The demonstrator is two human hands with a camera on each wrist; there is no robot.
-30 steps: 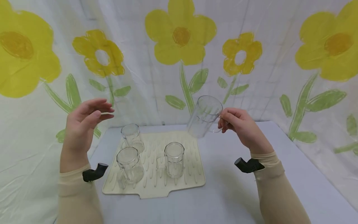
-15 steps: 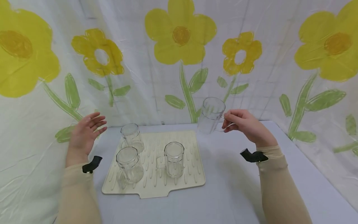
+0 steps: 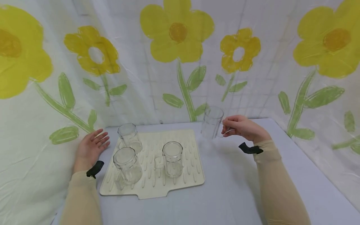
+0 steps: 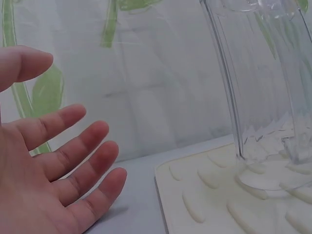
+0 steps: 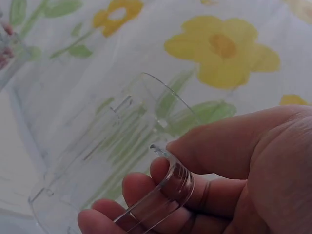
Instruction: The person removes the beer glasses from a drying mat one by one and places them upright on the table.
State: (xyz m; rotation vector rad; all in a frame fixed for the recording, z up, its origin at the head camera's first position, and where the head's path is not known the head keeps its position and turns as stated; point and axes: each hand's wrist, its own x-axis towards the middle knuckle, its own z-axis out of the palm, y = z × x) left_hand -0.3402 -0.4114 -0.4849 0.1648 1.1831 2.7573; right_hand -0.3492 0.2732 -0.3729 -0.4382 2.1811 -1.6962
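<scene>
My right hand (image 3: 243,128) grips a clear glass mug (image 3: 212,123) by its handle, thumb on top and fingers curled through it in the right wrist view. The mug is upright, just beyond the right back corner of the cream drying mat (image 3: 152,190). At the mat's left, my left hand (image 3: 91,148) is palm-up with loosely spread fingers (image 4: 83,165), holding nothing. Nearest to it is a mug (image 3: 130,139) at the mat's back left. A second mug (image 3: 128,167) stands at the front left, and a third (image 3: 172,161) right of the middle, its handle pointing left.
The mat, with raised ridges and a front tab, lies on a table covered in white (image 3: 225,193). Behind it hangs a white curtain (image 3: 135,78) printed with yellow flowers. A black wrist camera (image 3: 251,148) sits on each sleeve.
My left hand has come down and turned its palm up beside the mat. The right hand has carried its mug right and lower, from tilted over the mat's back corner to upright.
</scene>
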